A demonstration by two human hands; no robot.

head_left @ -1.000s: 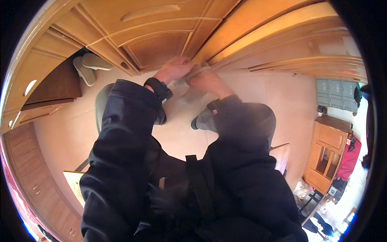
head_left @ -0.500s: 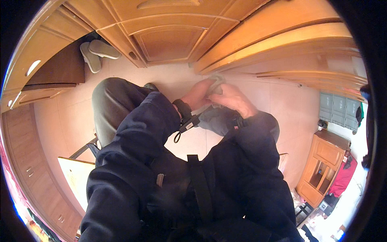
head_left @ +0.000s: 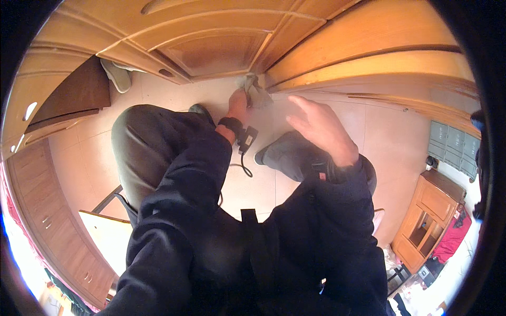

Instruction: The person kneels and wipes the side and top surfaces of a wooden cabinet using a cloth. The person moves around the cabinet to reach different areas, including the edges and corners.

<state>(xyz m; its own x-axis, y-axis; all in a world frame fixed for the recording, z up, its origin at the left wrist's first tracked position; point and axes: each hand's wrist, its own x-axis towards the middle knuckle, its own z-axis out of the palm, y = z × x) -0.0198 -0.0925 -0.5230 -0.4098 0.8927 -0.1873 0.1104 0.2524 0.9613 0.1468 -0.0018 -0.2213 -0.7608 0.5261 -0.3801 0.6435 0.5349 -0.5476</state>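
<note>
In my left hand [head_left: 240, 104], closed and held low near the foot of the wooden cabinet, is a crumpled grey-green cloth [head_left: 259, 95]. The cloth hangs beyond the fingers, close to the cabinet's lower edge; its far end is blurred. My right hand [head_left: 322, 125] is apart from it on the right, fingers extended and holding nothing, above my right leg. A dark band with a small black device [head_left: 247, 138] and a cord is strapped at my left wrist.
Wooden cabinet doors [head_left: 211, 50] curve across the far side, with a long wooden ledge [head_left: 369, 66] at the right. Pale slippers [head_left: 117, 77] lie at the far left. A small wooden cabinet [head_left: 428, 216] and grey crates [head_left: 453, 147] stand at the right. My bent knees flank the floor tiles [head_left: 263, 184].
My hands were together on the cloth and have separated. The left has moved left and farther away with the cloth; the right has let go and moved right.
</note>
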